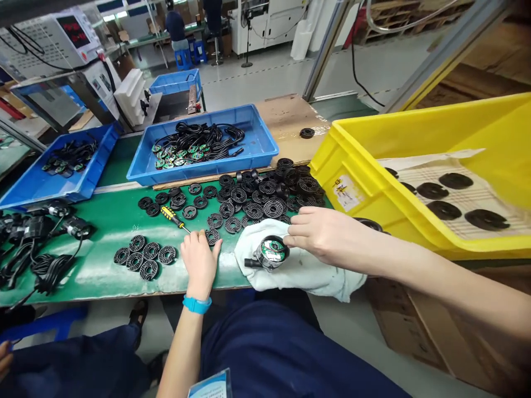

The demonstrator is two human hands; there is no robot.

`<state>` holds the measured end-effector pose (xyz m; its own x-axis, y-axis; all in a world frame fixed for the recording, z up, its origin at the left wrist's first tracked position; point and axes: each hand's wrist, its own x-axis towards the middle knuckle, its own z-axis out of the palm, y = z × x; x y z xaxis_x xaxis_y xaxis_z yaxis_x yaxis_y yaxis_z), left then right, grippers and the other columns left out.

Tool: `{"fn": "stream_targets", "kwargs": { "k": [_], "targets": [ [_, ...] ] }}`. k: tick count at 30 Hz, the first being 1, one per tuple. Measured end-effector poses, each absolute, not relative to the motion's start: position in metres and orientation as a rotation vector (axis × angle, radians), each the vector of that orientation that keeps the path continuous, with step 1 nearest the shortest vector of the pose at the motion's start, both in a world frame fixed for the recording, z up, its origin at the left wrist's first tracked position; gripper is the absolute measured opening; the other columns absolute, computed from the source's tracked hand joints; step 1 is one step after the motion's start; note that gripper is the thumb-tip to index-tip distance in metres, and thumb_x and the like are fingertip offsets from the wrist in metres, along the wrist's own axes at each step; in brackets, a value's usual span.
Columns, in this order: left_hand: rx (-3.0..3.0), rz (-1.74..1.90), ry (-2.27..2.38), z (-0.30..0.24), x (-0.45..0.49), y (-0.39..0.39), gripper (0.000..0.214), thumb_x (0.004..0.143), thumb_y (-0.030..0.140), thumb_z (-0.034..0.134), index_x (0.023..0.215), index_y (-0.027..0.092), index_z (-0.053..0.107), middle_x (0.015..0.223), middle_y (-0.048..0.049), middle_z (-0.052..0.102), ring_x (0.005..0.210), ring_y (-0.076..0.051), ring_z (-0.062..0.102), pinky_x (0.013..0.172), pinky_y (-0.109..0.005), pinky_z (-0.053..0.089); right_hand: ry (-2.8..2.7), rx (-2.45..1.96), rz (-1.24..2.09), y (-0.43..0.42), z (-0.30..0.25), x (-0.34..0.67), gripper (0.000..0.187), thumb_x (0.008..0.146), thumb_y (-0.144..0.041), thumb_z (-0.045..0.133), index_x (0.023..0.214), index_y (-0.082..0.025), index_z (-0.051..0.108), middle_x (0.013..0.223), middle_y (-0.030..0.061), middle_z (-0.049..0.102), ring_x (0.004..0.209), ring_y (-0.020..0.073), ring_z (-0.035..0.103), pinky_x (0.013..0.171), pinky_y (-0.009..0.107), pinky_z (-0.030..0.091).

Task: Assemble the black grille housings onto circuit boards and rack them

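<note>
A round dark housing [271,265] with a green circuit board [274,249] in its top and a short black stub at its left stands on a pale cloth [307,279]. My right hand [317,232] is at the board's right edge, fingers pinched together; what they hold is hidden. My left hand [199,262] rests on the green bench, thumb spread from the fingers. Just beyond its fingertips lies a yellow-and-black screwdriver [172,217], its shaft pointing at them. A black slotted disc [212,236] lies beside that hand.
Many black discs [253,210] are heaped behind the cloth; a smaller group [148,251] lies at left. Blue trays [203,172] hold cabled boards. A yellow bin [348,155] with discs stands at right. Cabled units [77,226] lie far left. Another person's hand [5,356] shows lower left.
</note>
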<state>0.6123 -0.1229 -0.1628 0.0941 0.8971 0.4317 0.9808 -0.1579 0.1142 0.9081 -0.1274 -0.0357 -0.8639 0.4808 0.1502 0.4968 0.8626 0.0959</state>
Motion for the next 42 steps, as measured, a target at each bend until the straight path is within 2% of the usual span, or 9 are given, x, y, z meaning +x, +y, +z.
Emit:
{"fn": "stream_targets", "kwargs": {
  "k": [5,12,19,22,25,28,30,34,42],
  "targets": [
    [-2.161,-0.68,-1.981,-0.163,0.609,-0.129,0.04,0.091,0.035,0.068,0.122,0.011,0.061,0.111,-0.0182,0.066,0.1,-0.036,0.059,0.082,-0.048,0.049,-2.89,-0.726,-0.2,-0.127,-0.041,0.916,0.033,0.102,-0.009,0.041,0.086,-0.019,0.067,0.068,0.002,0.062,0.067,0.0199,0.047,0.068,0.035,0.03],
    [-2.308,-1.439,-1.748,-0.151,0.631,-0.145,0.045,0.089,0.03,0.068,0.13,0.018,0.051,0.118,-0.0144,0.064,0.112,-0.03,0.062,0.094,-0.044,0.051,-2.866,-0.748,-0.16,-0.13,-0.04,0.918,0.029,0.105,-0.012,0.04,0.096,-0.018,0.067,0.067,0.0018,0.062,0.067,0.0185,0.048,0.067,0.033,0.032],
    [-2.545,-0.794,-1.793,-0.167,0.63,-0.134,0.04,0.089,0.026,0.068,0.125,0.015,0.056,0.111,-0.0145,0.065,0.099,-0.032,0.059,0.082,-0.045,0.052,-2.831,-0.801,-0.157,-0.135,-0.043,0.916,0.034,0.105,-0.013,0.037,0.094,-0.018,0.068,0.067,0.0029,0.061,0.069,0.0196,0.047,0.069,0.034,0.035],
    [-2.573,-0.819,-1.776,-0.161,0.627,-0.138,0.042,0.09,0.025,0.068,0.129,0.015,0.056,0.115,-0.0156,0.063,0.102,-0.032,0.059,0.084,-0.046,0.052,-2.83,-0.83,-0.176,-0.135,-0.044,0.916,0.038,0.107,-0.014,0.034,0.093,-0.018,0.069,0.068,0.0037,0.06,0.07,0.0202,0.045,0.071,0.034,0.034],
    [-2.71,-1.2,-1.592,-0.142,0.638,-0.146,0.055,0.092,0.033,0.068,0.142,0.021,0.049,0.127,-0.0163,0.06,0.113,-0.033,0.059,0.094,-0.05,0.051,-2.855,-0.826,-0.181,-0.134,-0.041,0.915,0.041,0.108,-0.015,0.032,0.09,-0.017,0.069,0.066,0.0027,0.058,0.067,0.0195,0.044,0.069,0.034,0.033],
    [-3.03,-1.467,-1.234,-0.13,0.66,-0.15,0.087,0.087,0.051,0.073,0.157,0.024,0.03,0.147,-0.0178,0.052,0.135,-0.037,0.051,0.111,-0.056,0.044,-2.876,-0.838,-0.175,-0.134,-0.038,0.914,0.042,0.108,-0.016,0.032,0.088,-0.018,0.068,0.066,0.0023,0.058,0.066,0.0192,0.044,0.068,0.034,0.032],
    [-3.163,-1.475,-1.103,-0.13,0.676,-0.149,0.093,0.088,0.047,0.074,0.162,0.025,0.021,0.153,-0.0174,0.05,0.141,-0.036,0.048,0.117,-0.056,0.041,-2.886,-0.849,-0.187,-0.134,-0.038,0.914,0.041,0.108,-0.017,0.032,0.088,-0.018,0.069,0.068,0.0026,0.059,0.067,0.0191,0.045,0.069,0.035,0.032],
    [-3.098,-1.646,-1.169,-0.142,0.698,-0.148,0.09,0.09,0.03,0.074,0.162,0.026,0.021,0.136,-0.014,0.065,0.125,-0.031,0.063,0.108,-0.049,0.051,-2.892,-0.847,-0.24,-0.137,-0.038,0.915,0.04,0.107,-0.015,0.033,0.09,-0.017,0.069,0.072,0.0041,0.062,0.071,0.0189,0.048,0.071,0.035,0.034],
    [-2.794,-1.776,-1.275,-0.145,0.71,-0.159,0.082,0.089,0.029,0.075,0.158,0.017,0.033,0.123,-0.0156,0.071,0.111,-0.031,0.069,0.102,-0.05,0.056,-2.855,-0.787,-0.33,-0.142,-0.033,0.91,0.042,0.108,-0.013,0.033,0.085,-0.014,0.067,0.066,0.0022,0.057,0.066,0.0182,0.042,0.066,0.033,0.034]
  ]
}}
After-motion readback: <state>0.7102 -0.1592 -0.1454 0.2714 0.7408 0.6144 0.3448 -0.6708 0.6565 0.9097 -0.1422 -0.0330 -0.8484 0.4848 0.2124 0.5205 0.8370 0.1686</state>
